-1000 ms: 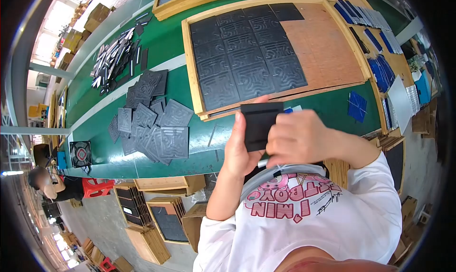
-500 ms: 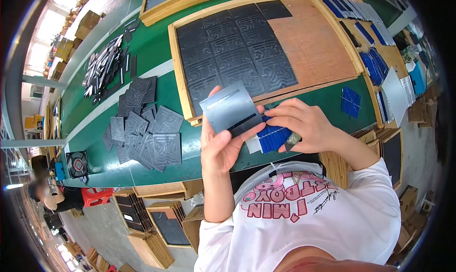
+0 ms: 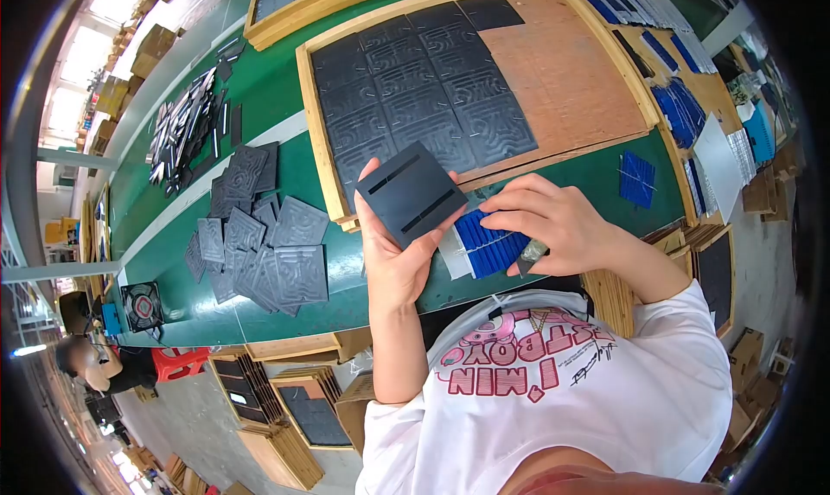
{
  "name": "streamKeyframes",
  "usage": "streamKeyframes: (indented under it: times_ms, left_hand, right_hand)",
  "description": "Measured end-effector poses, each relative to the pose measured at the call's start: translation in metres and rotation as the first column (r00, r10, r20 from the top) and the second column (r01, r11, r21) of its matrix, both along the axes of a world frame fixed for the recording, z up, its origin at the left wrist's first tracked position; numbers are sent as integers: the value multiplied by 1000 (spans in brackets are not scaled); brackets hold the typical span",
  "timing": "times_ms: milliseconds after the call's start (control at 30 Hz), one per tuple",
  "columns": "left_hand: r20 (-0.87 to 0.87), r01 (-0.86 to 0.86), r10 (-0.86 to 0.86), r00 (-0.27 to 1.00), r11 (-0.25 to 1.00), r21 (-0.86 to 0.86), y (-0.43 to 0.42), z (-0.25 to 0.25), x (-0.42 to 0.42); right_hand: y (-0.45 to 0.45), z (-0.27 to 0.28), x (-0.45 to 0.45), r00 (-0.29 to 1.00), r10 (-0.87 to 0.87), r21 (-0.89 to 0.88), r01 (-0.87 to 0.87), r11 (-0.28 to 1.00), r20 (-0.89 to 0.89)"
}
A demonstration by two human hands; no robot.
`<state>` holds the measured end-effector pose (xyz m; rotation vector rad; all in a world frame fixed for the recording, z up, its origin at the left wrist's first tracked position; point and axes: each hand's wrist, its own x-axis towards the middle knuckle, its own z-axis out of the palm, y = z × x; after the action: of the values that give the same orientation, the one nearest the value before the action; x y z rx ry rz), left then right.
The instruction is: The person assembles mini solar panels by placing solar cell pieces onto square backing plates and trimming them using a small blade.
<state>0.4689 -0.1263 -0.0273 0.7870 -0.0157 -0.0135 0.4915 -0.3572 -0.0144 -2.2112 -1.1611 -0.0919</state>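
My left hand (image 3: 393, 266) grips a square dark grey plate (image 3: 411, 194) by its edges, thumb at the lower edge and fingers behind. Two black strips run across the plate's upward face. My right hand (image 3: 549, 227) is curled at the upper right of a sheet of blue strips (image 3: 488, 246), its fingertips touching or just over the strips. A small dark blade-like tool with a clear, greenish wrapped end (image 3: 533, 254) sits in that hand under the fingers; its grip is partly hidden. A pale backing sheet (image 3: 453, 251) shows beneath the blue strips.
A wooden frame (image 3: 324, 166) holds rows of dark patterned plates on a board. Loose patterned plates (image 3: 259, 236) lie piled on the green table (image 3: 346, 274), left of me. Thin strips (image 3: 183, 127) lie farther left. Another blue strip sheet (image 3: 637, 180) is at right; a small fan (image 3: 141, 305) stands left.
The plate in my left hand has tilted, turning from a shiny glare to matte with both black strips visible. My right hand stays close to the blue strips.
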Motion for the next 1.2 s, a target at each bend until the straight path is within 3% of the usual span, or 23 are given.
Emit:
streamKeyframes:
  times_ms: [167,267,400,767,1200]
  left_hand:
    - [27,-45,43,999,997,68,1,-4,3]
    - [63,35,-45,997,988,149,2,-4,3]
    - [77,32,-63,995,934,356,-10,2,-1]
    - [35,87,-109,993,917,389,-8,0,2]
    - [31,37,-52,998,928,372,-13,0,3]
  right_hand:
    - [-3,20,4,1000,8,97,-6,995,-27]
    - [0,33,12,1000,13,190,-13,982,-3]
    - [10,49,28,995,-21,222,-1,975,99]
    - [31,50,35,982,-74,76,61,995,175]
    - [32,49,37,981,-54,83,39,996,184]
